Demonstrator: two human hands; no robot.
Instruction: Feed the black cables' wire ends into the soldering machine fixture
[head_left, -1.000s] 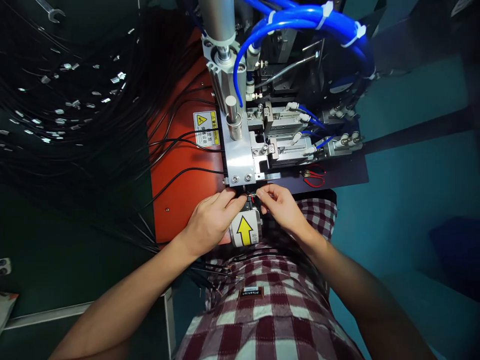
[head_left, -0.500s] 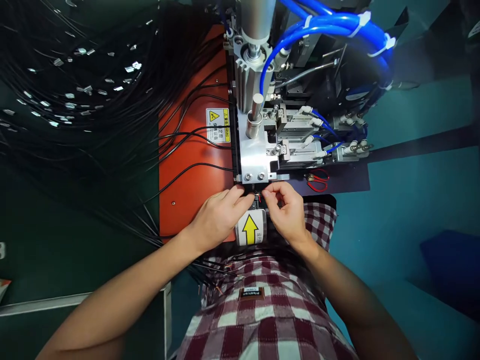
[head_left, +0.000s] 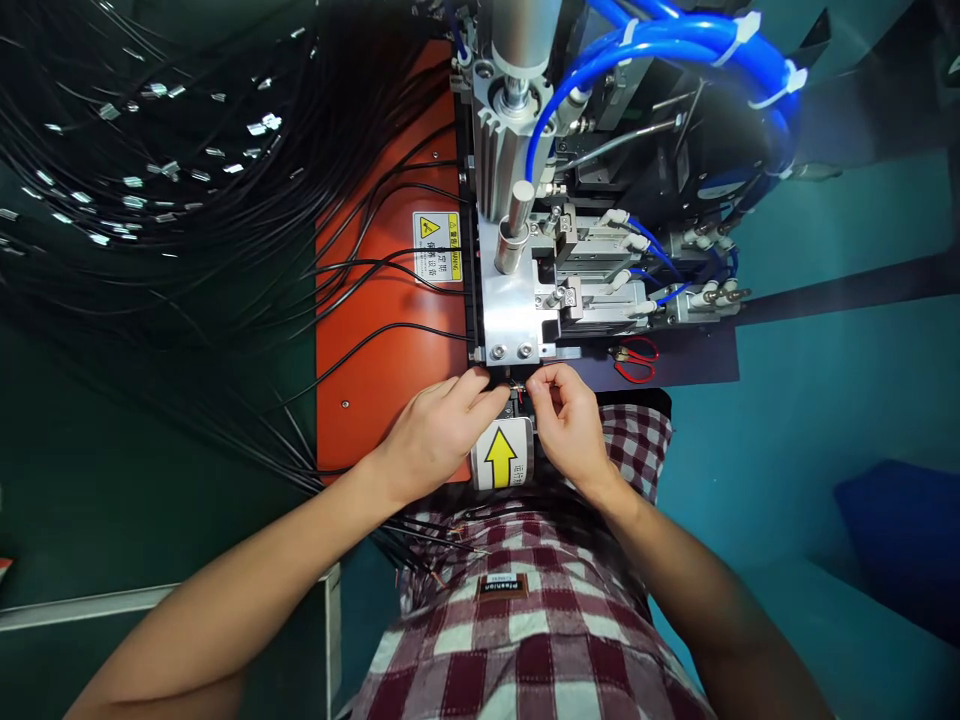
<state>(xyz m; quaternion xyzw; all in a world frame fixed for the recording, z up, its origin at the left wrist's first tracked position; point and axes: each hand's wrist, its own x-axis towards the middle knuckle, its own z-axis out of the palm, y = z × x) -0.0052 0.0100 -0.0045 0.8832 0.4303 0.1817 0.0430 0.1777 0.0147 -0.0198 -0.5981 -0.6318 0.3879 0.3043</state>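
Observation:
At the front of the metal press head (head_left: 510,310), my two hands almost meet. My left hand (head_left: 442,425) is closed, thumb and fingers pinched together at the machine's front slot. From its thumb tip stick out thin wires (head_left: 518,389), one of them red. My right hand (head_left: 568,420) pinches at the other end of these wires with thumb and forefinger. Fingers cover most of the wires and whatever cable they belong to. Just below the hands is a white label with a yellow arrow (head_left: 500,458) pointing at the slot.
Several black cables (head_left: 390,255) cross the orange plate (head_left: 390,380) into the machine. A large cable bundle (head_left: 187,200) with shiny ends hangs at left. Red-handled snips (head_left: 636,360) lie at right. Stripped cable ends (head_left: 435,530) rest on the lap; blue air hoses (head_left: 675,45) arch above.
The view has shifted slightly. Both hands keep almost the same pinch at the slot; the right fingertips have barely moved.

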